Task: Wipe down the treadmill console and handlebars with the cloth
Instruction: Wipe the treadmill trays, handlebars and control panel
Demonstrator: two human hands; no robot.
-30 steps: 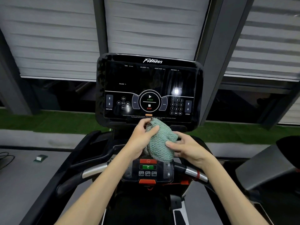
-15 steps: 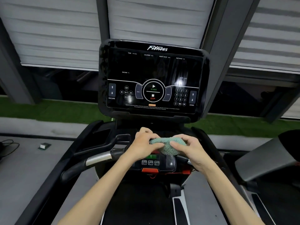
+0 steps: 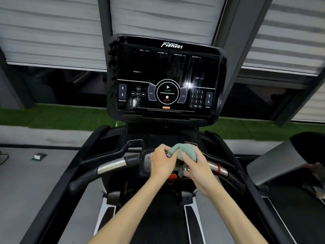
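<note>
— So, where do we have the cloth (image 3: 186,151)?
— Bunched up between both our hands, low over the small control panel (image 3: 146,163) between the handlebars (image 3: 112,164), well below the console (image 3: 167,71).
— And our fingers?
— Our left hand (image 3: 161,162) pinches the cloth's left edge with curled fingers; our right hand (image 3: 197,167) curls over its front, fingers closed on it. A mesh corner of it hangs between our palms. The console screen is dark, its printed keys showing.

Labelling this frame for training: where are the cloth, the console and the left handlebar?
cloth (image 3: 187,151), head view, on its bunched green top.
console (image 3: 167,74), head view, on the dark display glass.
left handlebar (image 3: 111,166), head view, on its chrome section.
</note>
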